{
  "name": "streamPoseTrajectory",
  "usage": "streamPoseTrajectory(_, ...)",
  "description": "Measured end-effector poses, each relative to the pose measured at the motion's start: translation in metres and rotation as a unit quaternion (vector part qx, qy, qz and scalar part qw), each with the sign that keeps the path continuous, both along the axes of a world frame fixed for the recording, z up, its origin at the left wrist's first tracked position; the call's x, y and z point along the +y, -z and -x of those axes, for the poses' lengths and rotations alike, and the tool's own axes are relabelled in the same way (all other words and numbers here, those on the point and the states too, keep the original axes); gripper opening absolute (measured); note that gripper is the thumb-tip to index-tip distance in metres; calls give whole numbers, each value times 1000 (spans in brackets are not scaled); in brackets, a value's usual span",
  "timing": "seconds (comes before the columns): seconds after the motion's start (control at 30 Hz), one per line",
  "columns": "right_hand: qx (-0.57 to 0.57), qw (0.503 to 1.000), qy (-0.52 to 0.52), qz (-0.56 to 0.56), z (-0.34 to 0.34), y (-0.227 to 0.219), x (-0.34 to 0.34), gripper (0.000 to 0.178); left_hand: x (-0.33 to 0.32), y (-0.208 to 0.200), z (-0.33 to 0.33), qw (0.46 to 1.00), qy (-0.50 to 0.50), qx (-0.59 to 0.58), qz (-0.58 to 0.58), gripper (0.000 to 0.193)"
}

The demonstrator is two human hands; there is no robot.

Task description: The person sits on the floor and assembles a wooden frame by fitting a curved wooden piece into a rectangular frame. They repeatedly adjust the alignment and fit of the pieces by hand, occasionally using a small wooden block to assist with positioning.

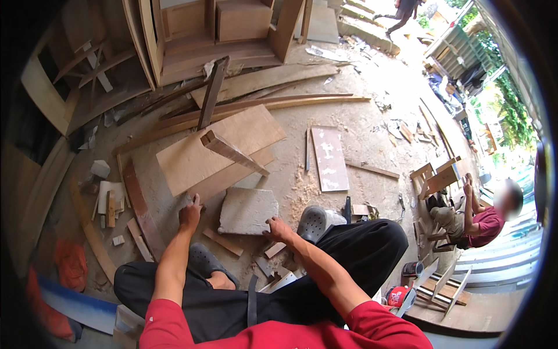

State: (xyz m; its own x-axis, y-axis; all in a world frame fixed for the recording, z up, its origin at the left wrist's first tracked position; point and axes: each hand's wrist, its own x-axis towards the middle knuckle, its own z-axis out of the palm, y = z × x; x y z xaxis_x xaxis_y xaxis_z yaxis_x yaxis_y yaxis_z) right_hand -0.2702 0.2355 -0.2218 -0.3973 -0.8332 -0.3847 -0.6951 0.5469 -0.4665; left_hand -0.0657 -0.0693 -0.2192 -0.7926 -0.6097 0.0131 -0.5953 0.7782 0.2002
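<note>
My left hand [190, 213] is at the near corner of a light plywood panel [235, 179], its fingers curled at the edge. A wider plywood sheet [203, 152] lies partly over this panel. A wooden bar [235, 152] stands tilted across both sheets. At the right edge of a rough, pale grey slab [249, 210], my right hand [281, 230] has its fingers bent around the near corner. The slab lies on the ground between my hands, just beyond my feet. The undersides of both hands are hidden.
A patchy flat board [329, 158] lies ahead among wood shavings. Long planks [279, 103] stretch before a wooden cabinet [218, 41]. At right, a seated person [479, 224] handles a small wooden frame [439, 179]. Cans [412, 269] and offcuts lie near my right knee.
</note>
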Motion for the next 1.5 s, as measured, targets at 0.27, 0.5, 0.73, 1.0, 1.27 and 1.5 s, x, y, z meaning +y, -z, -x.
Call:
streamPoseTrajectory(0.27, 7, 998, 63, 1, -20, -25, 36, 45, 1, 2, 1, 1000, 8, -17, 17, 48)
streamPoseTrajectory(0.5, -3, 997, 55, -57, -30, -13, 45, 48, 1, 5, 1, 999, 18, -12, 40, 46)
streamPoseTrajectory(0.73, 7, 999, 39, -13, -41, -3, 45, 47, 0, 7, 1, 996, 38, -39, 65, 44)
streamPoseTrajectory(1.0, -20, 999, 33, -22, -40, -6, 37, 42, 3, 0, 8, 999, -8, -31, 11, 40)
streamPoseTrajectory(1.27, -15, 991, 11, 130, -26, 9, -49, 38, -6, -20, 13, 988, -37, 78, -124, 30)
streamPoseTrajectory(1.5, 87, 968, -117, 203, -40, -26, -175, 31, -27, 3, -4, 848, -190, 303, -390, 30)
